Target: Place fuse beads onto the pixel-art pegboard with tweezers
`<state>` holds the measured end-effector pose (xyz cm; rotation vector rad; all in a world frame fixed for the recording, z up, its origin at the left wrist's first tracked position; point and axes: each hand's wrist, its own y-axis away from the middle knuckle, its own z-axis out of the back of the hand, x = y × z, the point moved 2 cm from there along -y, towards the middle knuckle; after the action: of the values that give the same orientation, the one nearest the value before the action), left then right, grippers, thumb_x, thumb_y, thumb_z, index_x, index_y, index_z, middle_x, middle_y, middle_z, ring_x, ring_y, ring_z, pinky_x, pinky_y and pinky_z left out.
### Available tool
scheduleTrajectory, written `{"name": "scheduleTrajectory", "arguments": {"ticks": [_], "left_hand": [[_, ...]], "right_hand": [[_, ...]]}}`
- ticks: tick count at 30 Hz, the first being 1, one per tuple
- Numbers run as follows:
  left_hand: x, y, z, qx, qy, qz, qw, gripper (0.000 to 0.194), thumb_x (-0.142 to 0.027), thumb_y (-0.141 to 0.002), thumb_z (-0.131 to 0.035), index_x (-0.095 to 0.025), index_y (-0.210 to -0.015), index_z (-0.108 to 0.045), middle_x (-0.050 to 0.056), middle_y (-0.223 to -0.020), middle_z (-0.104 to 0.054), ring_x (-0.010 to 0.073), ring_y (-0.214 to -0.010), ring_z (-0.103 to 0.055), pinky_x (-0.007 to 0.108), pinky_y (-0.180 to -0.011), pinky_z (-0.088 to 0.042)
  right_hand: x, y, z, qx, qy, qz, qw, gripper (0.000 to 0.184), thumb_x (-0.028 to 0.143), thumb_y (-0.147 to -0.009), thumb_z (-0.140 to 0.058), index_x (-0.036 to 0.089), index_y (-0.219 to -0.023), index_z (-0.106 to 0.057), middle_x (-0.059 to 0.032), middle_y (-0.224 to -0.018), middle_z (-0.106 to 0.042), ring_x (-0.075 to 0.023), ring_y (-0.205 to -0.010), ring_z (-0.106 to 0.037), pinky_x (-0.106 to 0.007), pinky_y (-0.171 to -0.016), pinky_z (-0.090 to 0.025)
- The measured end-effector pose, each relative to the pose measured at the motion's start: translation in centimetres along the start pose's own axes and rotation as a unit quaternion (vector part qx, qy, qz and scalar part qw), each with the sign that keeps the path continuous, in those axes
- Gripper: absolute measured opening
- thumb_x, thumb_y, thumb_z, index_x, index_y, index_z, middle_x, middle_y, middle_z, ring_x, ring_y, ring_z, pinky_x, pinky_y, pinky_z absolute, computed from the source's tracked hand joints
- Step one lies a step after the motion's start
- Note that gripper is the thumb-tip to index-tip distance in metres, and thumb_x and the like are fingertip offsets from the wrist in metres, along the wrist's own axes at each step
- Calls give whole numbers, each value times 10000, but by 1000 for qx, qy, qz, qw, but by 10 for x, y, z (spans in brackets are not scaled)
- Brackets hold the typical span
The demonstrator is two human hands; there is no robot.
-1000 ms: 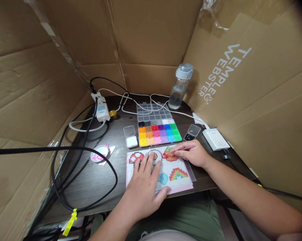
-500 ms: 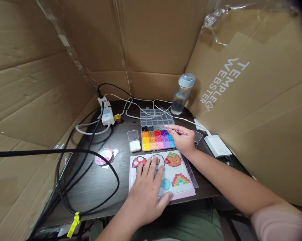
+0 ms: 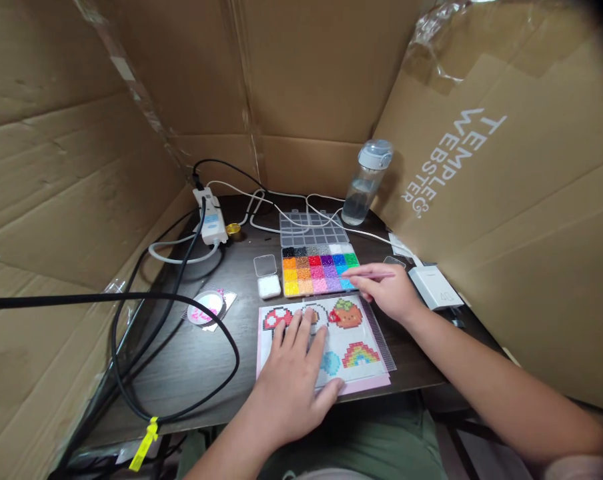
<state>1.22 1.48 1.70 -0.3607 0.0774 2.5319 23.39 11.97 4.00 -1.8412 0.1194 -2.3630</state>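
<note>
My left hand [image 3: 296, 380] lies flat with its fingers spread on a pattern sheet [image 3: 301, 385] under a clear pegboard. Pixel pictures show around it: a red mushroom [image 3: 278, 319], an orange fruit [image 3: 349, 313] and a rainbow [image 3: 360, 355]. Pinched in my right hand [image 3: 389, 290] are slim pink tweezers [image 3: 376, 275]. Their tip points left, over the right-hand compartments of the bead box [image 3: 283, 294], which holds small beads sorted by colour. Whether a bead is at the tip is too small to tell. The box's clear lid [image 3: 314, 230] is folded back.
Left of the box stands a small open case of white beads [image 3: 269, 287]. A round dish with pink beads [image 3: 205, 308] lies further left, near a looping black cable [image 3: 234, 340]. At the back are a power strip [image 3: 212, 223] and a water bottle [image 3: 364, 190]; a white charger [image 3: 434, 288] sits right.
My right hand has moved right and toward me with the tweezers, from the box's upper rows to its lower right side. My left hand has stayed in place on the sheet.
</note>
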Motion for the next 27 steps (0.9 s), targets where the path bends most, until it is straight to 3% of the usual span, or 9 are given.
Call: {"name": "scheduleTrajectory", "arguments": {"ticks": [3, 5, 16, 27], "left_hand": [[0, -1, 0, -8, -2, -4, 1000, 701, -532, -920, -556, -151, -1497, -435, 207, -1630, -265, 431, -1500, -235, 654, -1190, -228], [0, -2, 0, -7, -6, -7, 1000, 696, -527, -922, -554, -148, -1494, -439, 210, -1627, -271, 431, -1499, -238, 653, -1189, -228], [-1, -2, -1, -13, -10, -6, 1000, 688, -519, -912, -571, -148, -1479, -452, 206, -1618, -294, 425, -1488, -270, 638, -1191, -231], [-2, -1, -1, -5, -13, -7, 1000, 690, -533, -919, -553, -148, -1483, -447, 210, -1623, -279, 420, -1494, -260, 631, -1193, -230]], "right_hand": [[-7, 20, 2, 112, -5, 16, 994, 134, 296, -750, -786, 213, -848, -825, -70, -841, -802, -187, -686, -740, -316, -670, -628], [-13, 29, 2, 141, -21, 29, 989, 112, 296, -755, -792, 217, -827, -823, -78, -903, -809, -225, -826, -774, -352, -780, -646], [-23, 30, 2, 143, -19, 40, 989, 148, 348, -790, -783, 213, -839, -821, -83, -883, -811, -226, -846, -781, -363, -820, -645], [-24, 30, 5, 155, -19, 37, 987, 88, 257, -799, -765, 230, -859, -823, -64, -901, -813, -217, -873, -778, -349, -852, -627]]}}
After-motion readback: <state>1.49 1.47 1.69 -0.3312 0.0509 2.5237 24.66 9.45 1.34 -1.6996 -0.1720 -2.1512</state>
